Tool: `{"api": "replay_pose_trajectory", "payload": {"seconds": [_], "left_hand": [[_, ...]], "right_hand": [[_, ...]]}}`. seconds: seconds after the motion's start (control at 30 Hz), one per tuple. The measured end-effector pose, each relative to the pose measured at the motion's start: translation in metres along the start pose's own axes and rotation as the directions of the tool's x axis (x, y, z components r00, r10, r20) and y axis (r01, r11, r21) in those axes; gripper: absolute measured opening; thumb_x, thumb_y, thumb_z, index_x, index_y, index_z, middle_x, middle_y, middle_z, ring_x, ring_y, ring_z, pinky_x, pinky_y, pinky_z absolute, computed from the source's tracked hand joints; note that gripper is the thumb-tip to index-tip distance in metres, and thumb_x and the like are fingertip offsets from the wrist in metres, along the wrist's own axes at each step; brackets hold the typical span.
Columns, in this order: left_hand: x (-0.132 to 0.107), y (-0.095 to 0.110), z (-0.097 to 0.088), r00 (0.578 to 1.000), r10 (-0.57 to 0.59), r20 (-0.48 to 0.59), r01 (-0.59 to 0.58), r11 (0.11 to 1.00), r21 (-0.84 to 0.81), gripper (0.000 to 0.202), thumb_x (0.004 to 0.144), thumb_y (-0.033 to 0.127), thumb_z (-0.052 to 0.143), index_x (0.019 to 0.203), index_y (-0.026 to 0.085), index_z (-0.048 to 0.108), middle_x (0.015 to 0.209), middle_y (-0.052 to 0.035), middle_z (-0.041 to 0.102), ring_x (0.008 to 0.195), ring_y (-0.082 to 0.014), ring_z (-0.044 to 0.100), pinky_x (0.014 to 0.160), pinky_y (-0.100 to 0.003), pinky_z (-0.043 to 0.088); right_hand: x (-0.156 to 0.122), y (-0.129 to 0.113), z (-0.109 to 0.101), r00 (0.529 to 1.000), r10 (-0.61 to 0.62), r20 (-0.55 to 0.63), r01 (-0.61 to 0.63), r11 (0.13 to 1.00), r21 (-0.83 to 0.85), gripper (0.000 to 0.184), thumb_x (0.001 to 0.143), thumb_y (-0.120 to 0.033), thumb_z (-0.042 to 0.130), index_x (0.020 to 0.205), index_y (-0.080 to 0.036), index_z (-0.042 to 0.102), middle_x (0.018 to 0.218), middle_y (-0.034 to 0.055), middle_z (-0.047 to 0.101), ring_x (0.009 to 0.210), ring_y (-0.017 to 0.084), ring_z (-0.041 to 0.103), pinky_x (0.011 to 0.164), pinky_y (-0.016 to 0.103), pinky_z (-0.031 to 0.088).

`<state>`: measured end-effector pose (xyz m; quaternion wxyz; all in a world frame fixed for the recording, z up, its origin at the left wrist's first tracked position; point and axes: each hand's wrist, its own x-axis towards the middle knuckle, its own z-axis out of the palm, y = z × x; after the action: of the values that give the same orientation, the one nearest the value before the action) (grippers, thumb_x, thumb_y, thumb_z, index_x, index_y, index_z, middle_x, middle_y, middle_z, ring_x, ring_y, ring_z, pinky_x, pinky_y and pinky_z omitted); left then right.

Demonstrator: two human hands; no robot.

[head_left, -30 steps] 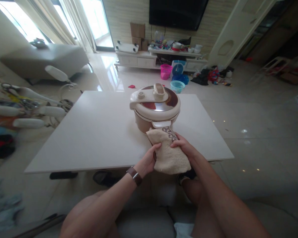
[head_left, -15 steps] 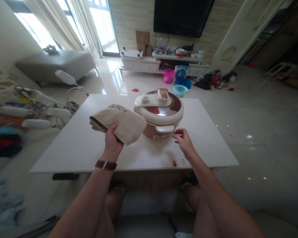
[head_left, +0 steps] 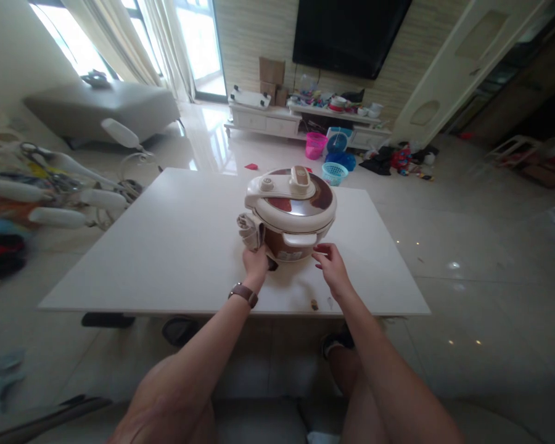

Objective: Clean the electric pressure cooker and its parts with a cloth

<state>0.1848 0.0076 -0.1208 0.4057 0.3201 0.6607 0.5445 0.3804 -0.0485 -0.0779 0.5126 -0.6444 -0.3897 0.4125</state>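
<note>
Beige cloth (head_left: 251, 233), bunched in the grasp of the left hand (head_left: 256, 266), is at the left side of a cream-and-brown pressure cooker (head_left: 290, 213); the lidded cooker stands on a white surface (head_left: 176, 246); the right hand (head_left: 333, 271), released with fingers loosely curved, is by the cooker's lower right front, contact unclear.

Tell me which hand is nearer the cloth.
Left: the left hand grips the cloth beside the cooker; the right hand is apart from the cloth, near the cooker's lower right.
</note>
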Motion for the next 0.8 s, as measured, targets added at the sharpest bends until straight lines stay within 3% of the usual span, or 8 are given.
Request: {"api": "replay_pose_trajectory", "payload": {"seconds": [0.07, 0.2, 0.33, 0.4, 0.5, 0.6, 0.7, 0.8], "left_hand": [[0.001, -0.007, 0.002, 0.994, -0.112, -0.017, 0.112, 0.994, 0.009, 0.021, 0.074, 0.017, 0.068, 0.092, 0.017, 0.078, 0.093, -0.0103, 0.082, 0.096, -0.0326, 0.078, 0.088, -0.043, 0.061], [-0.044, -0.022, 0.011, 0.998, -0.055, 0.008, 0.055, 0.992, -0.111, 0.018, 0.072, 0.024, 0.069, 0.088, 0.018, 0.075, 0.089, -0.0082, 0.08, 0.089, -0.0275, 0.075, 0.084, -0.038, 0.058], [-0.087, -0.029, 0.02, 0.981, -0.08, 0.175, 0.111, 0.979, -0.173, 0.02, 0.069, 0.03, 0.072, 0.084, 0.017, 0.073, 0.084, -0.0077, 0.077, 0.084, -0.0261, 0.072, 0.082, -0.037, 0.057], [-0.079, -0.023, 0.02, 0.988, -0.115, 0.106, 0.136, 0.967, -0.217, 0.024, 0.067, 0.028, 0.071, 0.089, 0.018, 0.073, 0.09, -0.0073, 0.078, 0.088, -0.0253, 0.073, 0.086, -0.037, 0.057], [-0.04, -0.008, 0.015, 0.982, -0.189, -0.028, 0.175, 0.946, -0.272, 0.031, 0.067, 0.024, 0.07, 0.097, 0.019, 0.073, 0.095, -0.0059, 0.077, 0.09, -0.0243, 0.073, 0.085, -0.037, 0.059], [-0.011, -0.001, 0.013, 0.993, -0.094, -0.076, 0.077, 0.976, -0.206, 0.026, 0.068, 0.022, 0.067, 0.093, 0.02, 0.072, 0.094, -0.0048, 0.077, 0.092, -0.0237, 0.073, 0.087, -0.035, 0.059], [-0.025, -0.009, 0.018, 0.994, -0.059, -0.091, 0.046, 0.99, -0.134, 0.018, 0.072, 0.023, 0.066, 0.089, 0.021, 0.07, 0.089, -0.0039, 0.076, 0.09, -0.0229, 0.072, 0.086, -0.034, 0.058], [-0.07, -0.023, 0.029, 0.998, -0.057, 0.019, 0.059, 0.99, -0.125, 0.013, 0.077, 0.028, 0.069, 0.087, 0.021, 0.071, 0.086, -0.0044, 0.075, 0.089, -0.0235, 0.072, 0.086, -0.033, 0.057]], "right_hand": [[0.0, -0.001, -0.001, 1.0, -0.004, 0.006, 0.004, 1.0, 0.008, 0.042, 0.064, -0.05, 0.074, 0.098, -0.028, 0.062, 0.111, 0.005, 0.073, 0.104, 0.028, 0.067, 0.09, 0.045, 0.053], [0.001, -0.007, -0.003, 1.0, -0.023, -0.008, 0.023, 1.0, 0.016, 0.041, 0.066, -0.051, 0.074, 0.098, -0.028, 0.063, 0.113, 0.0058, 0.073, 0.106, 0.029, 0.066, 0.094, 0.046, 0.053], [0.002, -0.012, -0.007, 0.998, -0.06, -0.025, 0.06, 0.998, 0.009, 0.038, 0.068, -0.049, 0.073, 0.098, -0.028, 0.064, 0.114, 0.0058, 0.073, 0.108, 0.028, 0.066, 0.096, 0.046, 0.053], [0.002, -0.013, -0.008, 0.998, -0.055, -0.023, 0.056, 0.998, 0.012, 0.037, 0.069, -0.048, 0.073, 0.098, -0.028, 0.063, 0.114, 0.0053, 0.073, 0.107, 0.028, 0.066, 0.095, 0.045, 0.054], [0.002, -0.013, -0.011, 0.999, -0.05, -0.013, 0.05, 0.999, 0.006, 0.035, 0.071, -0.047, 0.072, 0.099, -0.028, 0.063, 0.115, 0.0049, 0.073, 0.106, 0.026, 0.066, 0.094, 0.043, 0.055], [0.002, -0.014, -0.014, 0.998, -0.058, -0.01, 0.058, 0.998, -0.009, 0.033, 0.073, -0.047, 0.071, 0.099, -0.028, 0.062, 0.115, 0.0049, 0.073, 0.107, 0.026, 0.066, 0.093, 0.042, 0.055], [0.004, -0.017, -0.018, 0.999, -0.048, -0.015, 0.048, 0.999, -0.007, 0.034, 0.073, -0.048, 0.07, 0.098, -0.028, 0.062, 0.114, 0.0052, 0.073, 0.105, 0.026, 0.066, 0.089, 0.04, 0.054], [0.005, -0.021, -0.022, 0.999, -0.041, -0.035, 0.042, 0.999, 0.02, 0.035, 0.071, -0.05, 0.07, 0.097, -0.028, 0.061, 0.112, 0.005, 0.073, 0.105, 0.027, 0.067, 0.085, 0.039, 0.054]]}}
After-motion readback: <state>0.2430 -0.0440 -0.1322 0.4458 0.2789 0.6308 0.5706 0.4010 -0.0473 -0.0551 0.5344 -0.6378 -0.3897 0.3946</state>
